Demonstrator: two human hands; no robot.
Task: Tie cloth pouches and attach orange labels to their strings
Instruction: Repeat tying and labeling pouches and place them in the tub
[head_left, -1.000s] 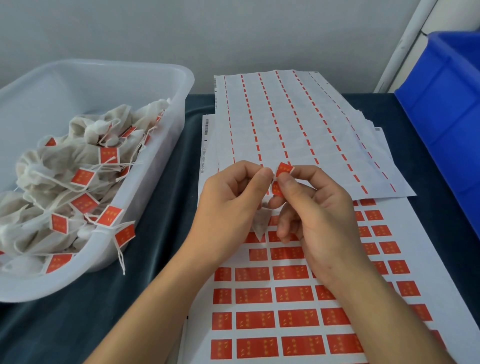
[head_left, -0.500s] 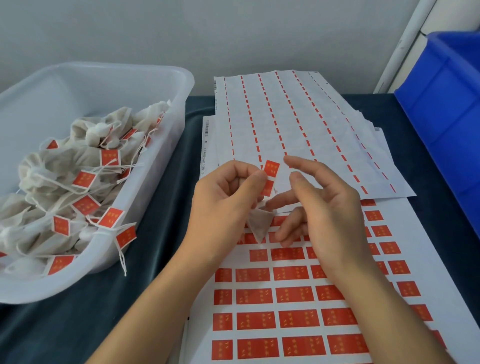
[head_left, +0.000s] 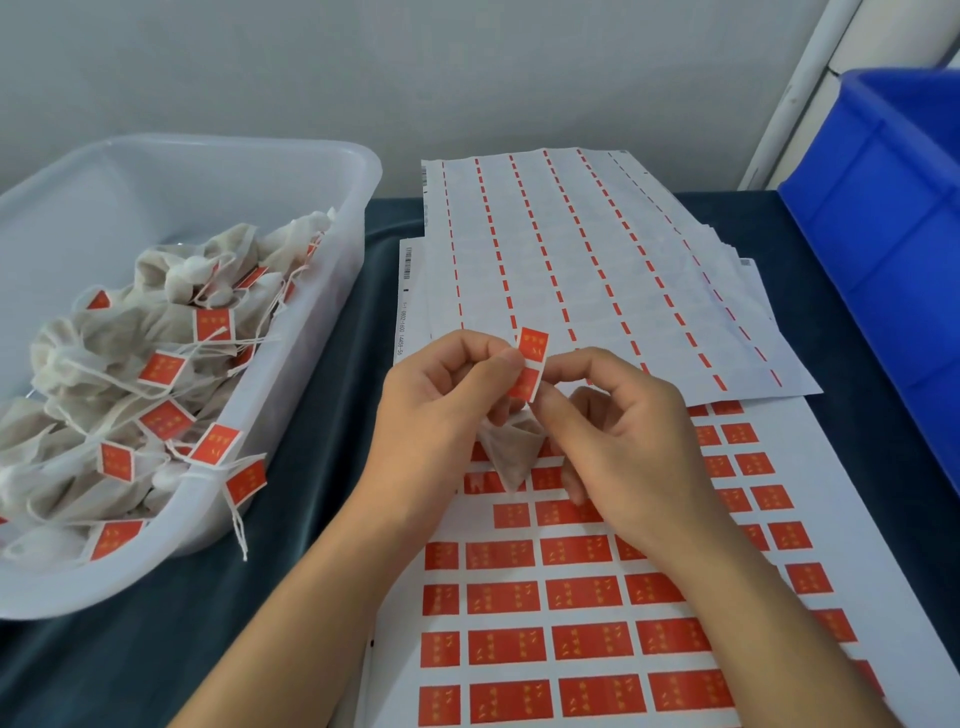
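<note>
My left hand (head_left: 441, 415) pinches an orange label (head_left: 531, 364) between thumb and forefinger, held upright above the label sheet. My right hand (head_left: 628, 447) pinches the label's lower right edge with thumb and forefinger. A small cloth pouch (head_left: 511, 452) hangs below the label between both hands; its string is hidden by my fingers. Under my hands lies a sheet of orange labels (head_left: 582, 644) with some rows peeled off.
A clear plastic tub (head_left: 332, 171) on the left holds several labelled pouches (head_left: 156, 374). Used backing sheets (head_left: 587, 265) are stacked at the back. A blue crate (head_left: 893, 234) stands at the right. Dark cloth (head_left: 130, 670) covers the table.
My right hand let go of the label and opened half a second ago; now its fingertips have closed on the label's lower edge again. The label stands more upright.
</note>
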